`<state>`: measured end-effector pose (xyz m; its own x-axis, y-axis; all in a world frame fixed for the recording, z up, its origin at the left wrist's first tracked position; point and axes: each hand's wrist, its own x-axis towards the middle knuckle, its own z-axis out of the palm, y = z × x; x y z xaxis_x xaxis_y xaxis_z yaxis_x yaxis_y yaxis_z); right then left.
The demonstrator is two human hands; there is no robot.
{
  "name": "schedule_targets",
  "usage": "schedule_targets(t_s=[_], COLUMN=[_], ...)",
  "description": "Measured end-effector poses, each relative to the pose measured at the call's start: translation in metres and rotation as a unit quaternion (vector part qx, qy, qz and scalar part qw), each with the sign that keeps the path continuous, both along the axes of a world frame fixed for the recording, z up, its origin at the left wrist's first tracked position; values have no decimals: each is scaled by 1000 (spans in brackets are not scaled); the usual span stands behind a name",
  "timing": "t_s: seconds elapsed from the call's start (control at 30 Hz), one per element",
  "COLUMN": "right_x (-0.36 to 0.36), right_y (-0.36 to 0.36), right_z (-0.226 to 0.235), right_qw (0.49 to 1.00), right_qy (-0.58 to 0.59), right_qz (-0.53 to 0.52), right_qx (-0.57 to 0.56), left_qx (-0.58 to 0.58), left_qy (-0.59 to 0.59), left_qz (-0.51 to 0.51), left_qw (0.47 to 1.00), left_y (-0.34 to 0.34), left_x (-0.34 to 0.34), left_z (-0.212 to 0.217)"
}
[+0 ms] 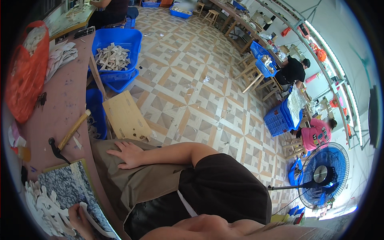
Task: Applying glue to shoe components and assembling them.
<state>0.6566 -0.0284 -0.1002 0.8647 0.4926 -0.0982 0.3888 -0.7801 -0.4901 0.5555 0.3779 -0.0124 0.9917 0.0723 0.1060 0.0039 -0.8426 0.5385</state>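
My left hand (80, 222), at the lower left, is closed on a curved white strip (94, 221) over a speckled grey slab (76, 182) on the table. Its fingers are partly cut off by the dark rim. Beside it lies a heap of similar white pieces (46, 208). My right hand (130, 155) rests flat, fingers spread, on the brown apron (154, 182) over my lap, holding nothing. Past the slab, a hammer (74, 129) with a wooden handle and dark head lies on the table.
On the reddish table (66, 98) stand a red plastic bag (30, 80) and a stack of white pieces (62, 56). Beside the table are a blue basin (134, 44) of white pieces and a wooden stool (127, 116). A fan (324, 176) stands behind me; people work at far benches.
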Motion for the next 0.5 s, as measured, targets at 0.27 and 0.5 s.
schedule_targets(t_s=[0.27,0.5], right_x=[1,-5], right_y=[-8,3], right_z=[-3,-9], right_qw=[1000,1000], right_qy=[-6,-27], right_qz=[-5,15], right_qx=[-3,-1], left_qx=[47,-46], left_qy=[-27,-19], left_qz=[-31,-16], left_qw=[998,999], left_y=[-13,-21], left_x=[8,-1], left_z=[11,27])
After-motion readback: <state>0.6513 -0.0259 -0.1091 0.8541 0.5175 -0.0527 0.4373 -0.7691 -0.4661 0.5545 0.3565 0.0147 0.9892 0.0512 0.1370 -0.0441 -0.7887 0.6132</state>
